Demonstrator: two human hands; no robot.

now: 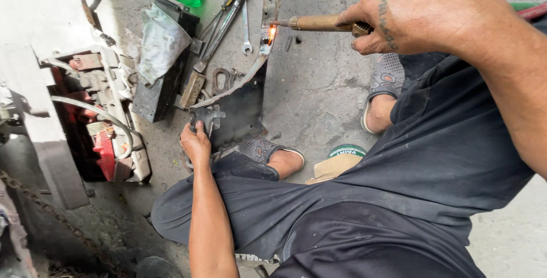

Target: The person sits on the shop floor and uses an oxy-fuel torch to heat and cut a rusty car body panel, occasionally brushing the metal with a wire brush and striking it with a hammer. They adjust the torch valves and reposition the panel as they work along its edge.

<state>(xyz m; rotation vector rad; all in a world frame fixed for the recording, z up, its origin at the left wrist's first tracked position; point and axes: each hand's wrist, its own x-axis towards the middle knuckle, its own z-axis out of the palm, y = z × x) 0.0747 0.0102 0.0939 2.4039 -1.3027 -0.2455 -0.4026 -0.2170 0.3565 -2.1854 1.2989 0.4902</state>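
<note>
Sheet-metal panel (242,104), stiff, sharp-edged and probably hot at its glowing twelve-o'clock end, stands on the floor (319,90), left hand (196,141) clamped on its cooler lower bracket, right hand (419,13) closed around the torch (319,23).

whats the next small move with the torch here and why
Probably keep the torch tip on the glowing spot and creep it slowly along the edge of the dark metal panel. The glow there is small and local, the right hand has its grip on the brass handle, and the left hand braces the panel's lower end.
</note>
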